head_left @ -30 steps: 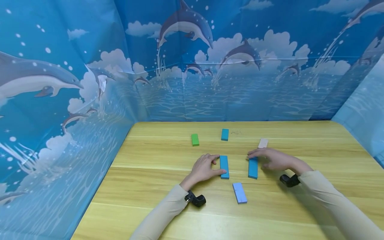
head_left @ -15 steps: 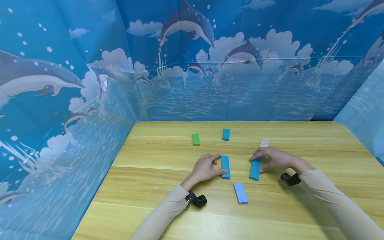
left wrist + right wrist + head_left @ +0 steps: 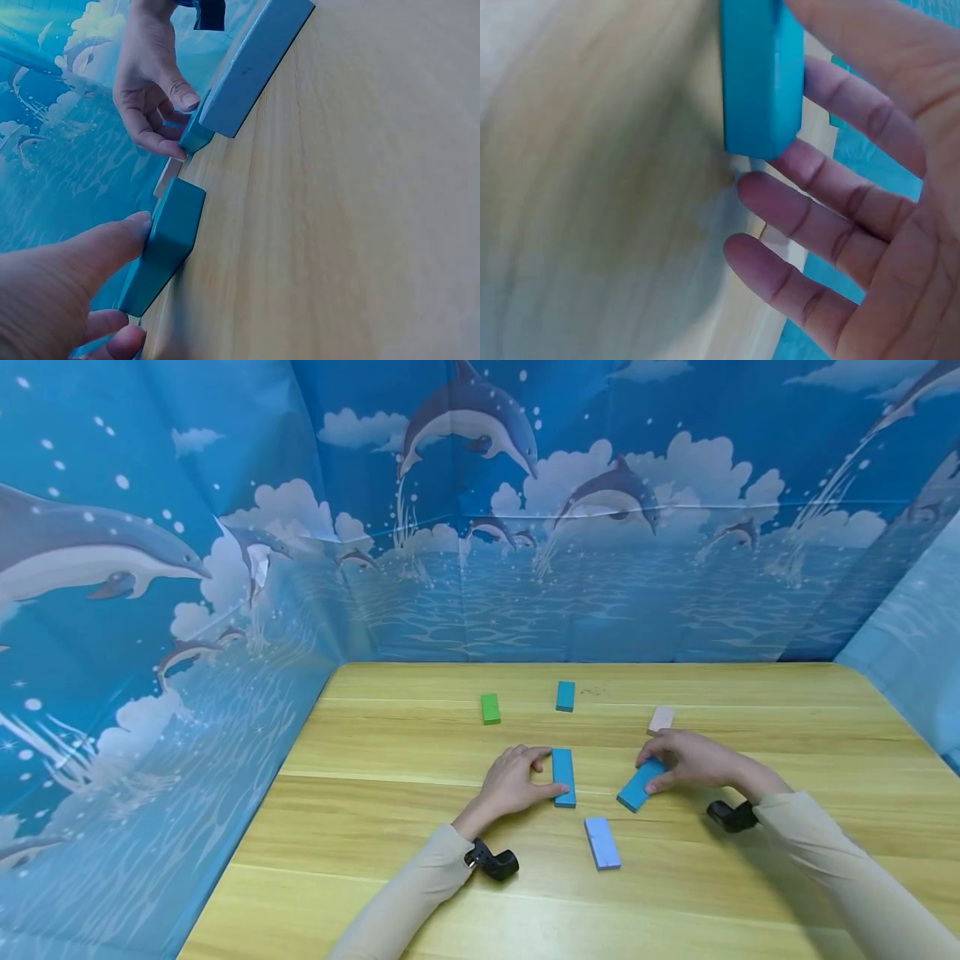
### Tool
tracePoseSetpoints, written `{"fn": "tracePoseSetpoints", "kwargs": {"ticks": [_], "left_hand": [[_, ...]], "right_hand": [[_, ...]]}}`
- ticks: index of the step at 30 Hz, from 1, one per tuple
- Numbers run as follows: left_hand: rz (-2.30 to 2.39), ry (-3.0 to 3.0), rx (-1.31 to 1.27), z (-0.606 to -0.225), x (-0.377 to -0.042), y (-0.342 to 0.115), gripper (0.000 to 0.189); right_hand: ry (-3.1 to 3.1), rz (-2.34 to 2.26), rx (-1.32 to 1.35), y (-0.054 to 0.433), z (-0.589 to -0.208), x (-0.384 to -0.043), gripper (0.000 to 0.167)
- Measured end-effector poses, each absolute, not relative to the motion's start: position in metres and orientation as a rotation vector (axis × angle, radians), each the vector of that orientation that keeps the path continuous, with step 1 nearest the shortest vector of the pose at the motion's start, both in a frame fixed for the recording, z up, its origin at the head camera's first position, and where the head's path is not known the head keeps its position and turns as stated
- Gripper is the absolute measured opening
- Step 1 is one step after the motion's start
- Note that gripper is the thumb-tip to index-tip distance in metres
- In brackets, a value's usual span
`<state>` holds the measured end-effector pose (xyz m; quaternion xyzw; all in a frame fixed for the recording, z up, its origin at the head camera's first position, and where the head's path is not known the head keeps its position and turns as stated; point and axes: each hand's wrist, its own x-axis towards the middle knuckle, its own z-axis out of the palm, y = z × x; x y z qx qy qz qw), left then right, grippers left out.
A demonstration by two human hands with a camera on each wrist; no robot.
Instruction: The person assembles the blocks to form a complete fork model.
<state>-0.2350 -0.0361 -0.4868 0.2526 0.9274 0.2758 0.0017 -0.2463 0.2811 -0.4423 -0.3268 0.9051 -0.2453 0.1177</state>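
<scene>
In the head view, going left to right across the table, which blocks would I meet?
Green block → left blue block at the left hand → lavender block → right blue block at the right hand → pale pink block. Left out: the far blue block, in line with the left one.

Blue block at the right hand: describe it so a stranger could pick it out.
On the wooden table, in front of the dolphin backdrop, find the right hand. It grips the blue block. This block lies clearly aslant; the other two blue ones, the nearer block at the left hand and the far block, lie straighter.
</scene>
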Motion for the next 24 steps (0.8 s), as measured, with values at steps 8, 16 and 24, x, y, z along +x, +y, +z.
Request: {"fn": "tracePoseSetpoints", "kwargs": {"ticks": [8, 16, 24], "left_hand": [[0.859, 2.934, 0.759, -0.486, -0.233, -0.036, 0.066], [0.867, 2.933, 0.760, -0.485, -0.232, -0.036, 0.065], [0.866, 2.934, 0.761, -0.487, -0.233, -0.036, 0.065]], "right_hand": [[2.693, -0.764, -0.934, 0.287, -0.448, -0.243, 0.037], [2.504, -0.954, -0.866, 0.295, -0.447, -0.241, 0.035], [2.442, -1.016, -0.838, 0.299, -0.453, -0.240, 0.030]]}}
